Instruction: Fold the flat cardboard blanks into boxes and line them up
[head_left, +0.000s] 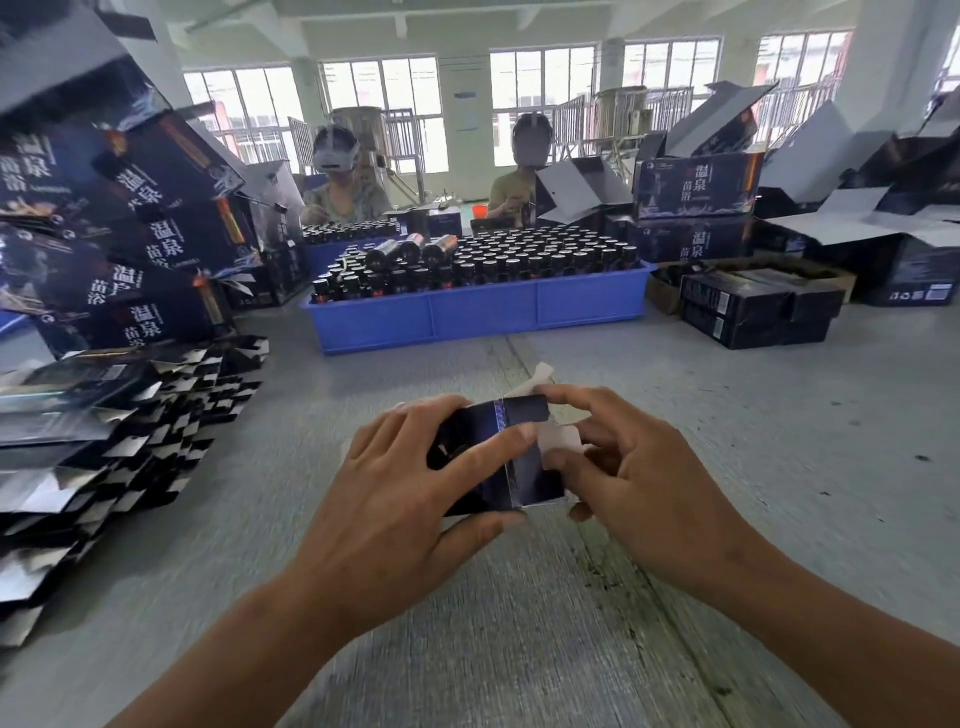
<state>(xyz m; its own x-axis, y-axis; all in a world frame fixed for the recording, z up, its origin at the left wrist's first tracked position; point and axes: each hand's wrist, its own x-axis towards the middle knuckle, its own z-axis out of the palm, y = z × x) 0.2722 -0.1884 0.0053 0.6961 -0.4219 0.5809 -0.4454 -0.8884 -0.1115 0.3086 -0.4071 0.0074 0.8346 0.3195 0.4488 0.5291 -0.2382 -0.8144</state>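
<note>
Bare forearms come in from bottom of frame, over grey table (519, 649). Left hand (405, 499) grips the small dark box (498, 457), fingers curled over its top, thumb under near edge. Right hand (639, 478) works the open end: index finger reaches over the top, other fingers curl by the white flaps (558, 441), prob. tucking them in; exact contact hidden. Box is held just above table, centre.

Judging by look: thin glossy card, v. light, bends easily, likely slippery; best held on side panels near creases, press flaps at the score lines, not mid-panel, else it dents.

Room: table bare in front of and beside the hands. Pile of flat blanks (104, 441) at left, near; blue crate (478, 317) of bottles beyond; stacked cartons (696, 192) and two seated people farther back.
</note>
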